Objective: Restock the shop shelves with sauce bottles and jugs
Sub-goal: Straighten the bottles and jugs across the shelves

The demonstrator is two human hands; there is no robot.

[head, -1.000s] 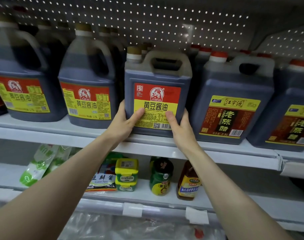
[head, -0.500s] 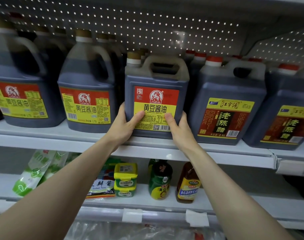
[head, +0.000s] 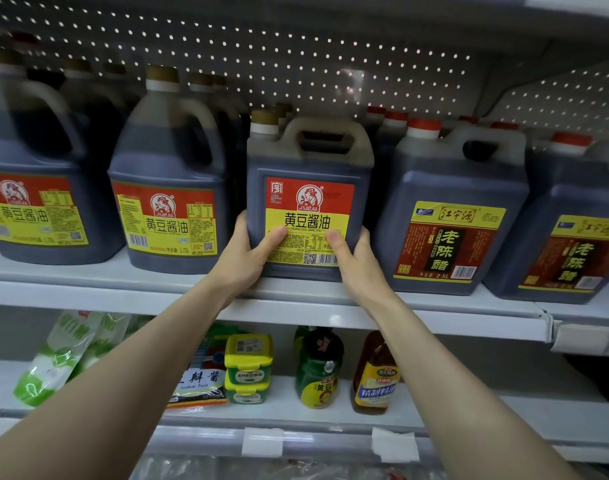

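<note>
Two bare forearms rise from the lower edge of the head view toward the shelving. Nearest is the lower shelf's front rail (head: 199, 441), which carries two white price tags (head: 261, 441). On the lower shelf stand, from left to right, green-and-white pouches (head: 53, 358), a flat soybean paste packet (head: 199, 386), two stacked yellow-lidded tubs (head: 248, 368), a green bottle (head: 318, 368) and an amber bottle (head: 376, 375); the forearms cross in front of the pouches and the amber bottle and partly hide them. Above, the left hand (head: 244, 258) and right hand (head: 356, 265) grip the lower corners of a square soy sauce jug (head: 308, 161), thumbs pressed flat on its red-and-yellow label and fingers wrapped round its sides. The jug is upright at the front of the upper shelf (head: 123, 299), its base at the shelf surface. Just to its left stand two round-shouldered soy sauce jugs (head: 171, 202) with the same label colours; just to its right stand two dark vinegar jugs (head: 452, 181) with red caps, the nearer almost touching the held jug. Behind each front jug further caps (head: 279, 110) show in rows, so the space behind the held jug is occupied. A perforated back panel (head: 296, 64) closes the bay.
</note>
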